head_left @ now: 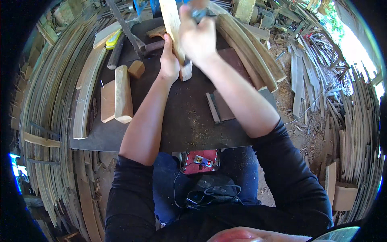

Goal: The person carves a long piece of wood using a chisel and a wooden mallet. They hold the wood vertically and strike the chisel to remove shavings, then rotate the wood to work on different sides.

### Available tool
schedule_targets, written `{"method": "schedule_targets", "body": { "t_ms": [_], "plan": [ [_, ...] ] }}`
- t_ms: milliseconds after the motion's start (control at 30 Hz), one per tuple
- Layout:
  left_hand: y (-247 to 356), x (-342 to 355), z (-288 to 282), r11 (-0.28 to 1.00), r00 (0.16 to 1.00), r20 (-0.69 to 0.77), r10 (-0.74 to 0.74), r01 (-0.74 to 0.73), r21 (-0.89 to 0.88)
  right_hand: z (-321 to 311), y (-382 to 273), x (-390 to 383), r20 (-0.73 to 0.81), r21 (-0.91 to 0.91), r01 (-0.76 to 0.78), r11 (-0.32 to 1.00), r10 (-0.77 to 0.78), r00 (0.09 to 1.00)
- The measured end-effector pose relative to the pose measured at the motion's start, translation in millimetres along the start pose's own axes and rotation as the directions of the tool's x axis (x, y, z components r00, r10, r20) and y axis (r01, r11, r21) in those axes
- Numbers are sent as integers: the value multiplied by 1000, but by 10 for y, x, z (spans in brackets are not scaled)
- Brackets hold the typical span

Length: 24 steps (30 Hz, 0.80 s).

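Note:
A pale strip of wood (173, 24) runs away from me over the dark tabletop (177, 125), its near end pointing toward me. My left hand (170, 62) is closed on the strip's left side, thumb stretched along it and the other fingers hidden. Above the strip, my right hand (198, 40) is smeared by motion. It grips a blurred brown and grey object (198, 11) whose kind I cannot make out. Left of my hands lie a saw (127, 30), a hammer (155, 45) and a small wooden block (136, 69).
Curved wooden pieces lie at the table's right (246, 52) and left (86, 94) sides. A yellow brush (113, 39) and upright wood blocks (123, 94) stand at left. A flat dark-faced block (219, 107) sits under my right forearm. Below is a power strip (203, 161). Stacked slats (44, 121) flank the table.

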State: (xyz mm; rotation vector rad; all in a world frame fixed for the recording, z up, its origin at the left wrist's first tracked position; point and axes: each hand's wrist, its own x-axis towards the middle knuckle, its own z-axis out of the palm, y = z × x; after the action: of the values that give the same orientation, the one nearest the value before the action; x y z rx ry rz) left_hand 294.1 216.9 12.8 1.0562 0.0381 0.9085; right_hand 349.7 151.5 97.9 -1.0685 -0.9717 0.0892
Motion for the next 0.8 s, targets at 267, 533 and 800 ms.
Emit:
{"method": "schedule_targets", "body": {
  "t_ms": [267,533,800],
  "plan": [
    [42,-24,75,999,997,-62,-45,44,-18,-1,134,-118,6,-206,38,978,-38,999],
    [118,-102,136,996,991,-104,-88,88,0,-7,75,-158,117,-286,-16,958,52,992],
    [40,-35,86,999,998,-55,-40,39,-14,-110,-25,-58,7,-78,-76,994,76,997]
  ]
}}
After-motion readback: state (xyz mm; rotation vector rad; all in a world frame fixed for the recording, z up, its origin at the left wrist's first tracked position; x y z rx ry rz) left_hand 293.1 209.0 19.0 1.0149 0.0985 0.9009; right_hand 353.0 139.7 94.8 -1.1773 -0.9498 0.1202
